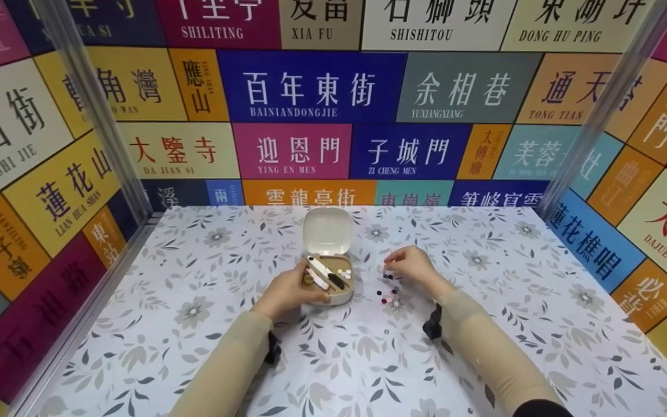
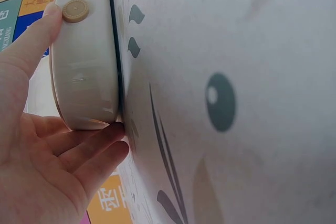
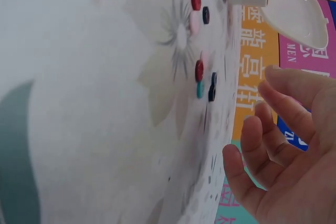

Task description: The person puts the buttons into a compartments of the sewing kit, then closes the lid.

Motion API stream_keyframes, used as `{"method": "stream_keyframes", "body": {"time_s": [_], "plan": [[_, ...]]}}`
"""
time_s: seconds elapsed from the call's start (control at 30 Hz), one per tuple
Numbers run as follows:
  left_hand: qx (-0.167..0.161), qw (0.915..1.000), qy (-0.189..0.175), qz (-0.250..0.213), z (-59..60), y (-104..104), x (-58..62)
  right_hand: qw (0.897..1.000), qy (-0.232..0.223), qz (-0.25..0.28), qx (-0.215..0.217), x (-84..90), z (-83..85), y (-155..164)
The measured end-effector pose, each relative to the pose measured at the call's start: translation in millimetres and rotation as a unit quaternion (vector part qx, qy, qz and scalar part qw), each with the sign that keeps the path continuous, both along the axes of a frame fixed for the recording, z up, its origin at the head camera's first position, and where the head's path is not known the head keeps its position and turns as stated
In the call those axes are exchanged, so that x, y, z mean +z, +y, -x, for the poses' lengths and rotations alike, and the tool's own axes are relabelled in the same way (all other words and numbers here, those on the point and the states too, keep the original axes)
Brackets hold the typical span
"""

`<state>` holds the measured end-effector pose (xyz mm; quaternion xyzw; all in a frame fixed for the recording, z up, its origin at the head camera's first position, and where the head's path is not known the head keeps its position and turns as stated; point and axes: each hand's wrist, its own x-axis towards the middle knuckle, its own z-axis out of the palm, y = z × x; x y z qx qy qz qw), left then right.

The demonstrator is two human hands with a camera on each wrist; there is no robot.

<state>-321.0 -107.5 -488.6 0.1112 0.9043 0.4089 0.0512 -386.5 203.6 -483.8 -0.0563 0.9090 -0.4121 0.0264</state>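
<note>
A small rounded white case (image 1: pixel 342 299) stands on the table with its lid (image 1: pixel 327 229) raised at the back. My left hand (image 1: pixel 287 292) grips its left side, thumb by the round tan clasp (image 2: pixel 75 10) and fingers at the lower edge. Inside lie a white stick-like item with a black end (image 1: pixel 326 272) and several white discs (image 1: pixel 345 273). To the right, my right hand (image 1: pixel 417 266) hovers with loosely bent fingers, thumb and forefinger tips close; nothing shows between them. Small red, dark, pink and teal buttons (image 3: pixel 199 70) lie scattered below it.
The table (image 1: pixel 206 353) has a white cloth printed with grey flowers and leaves. Panels with large lettering (image 1: pixel 310 87) stand behind and at both sides, with metal posts (image 1: pixel 605 116) at the corners.
</note>
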Motion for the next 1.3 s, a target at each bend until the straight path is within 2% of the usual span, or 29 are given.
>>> {"method": "stream_keyframes", "body": {"time_s": [0.17, 0.33, 0.73, 0.97, 1.3], "plan": [[0.002, 0.9999, -0.005, -0.011, 0.9, -1, 0.8, 1.000, -0.005, 0.009, -0.003, -2.3, 1.0, 5], [0.008, 0.9998, -0.014, -0.011, 0.9, -2, 0.6, 1.000, 0.001, -0.008, 0.002, -7.1, 2.1, 8], [0.002, 0.9998, -0.014, -0.014, 0.9, -2, -1.2, 1.000, -0.020, -0.022, 0.004, -14.5, 3.5, 12], [0.001, 1.0000, -0.001, 0.000, 0.1, -1, -3.2, 0.998, -0.003, -0.061, 0.010, -14.6, 1.3, 10], [0.001, 1.0000, -0.007, -0.007, 1.1, 0, -0.8, 0.993, 0.019, -0.115, 0.007, -12.7, -1.1, 7]]}}
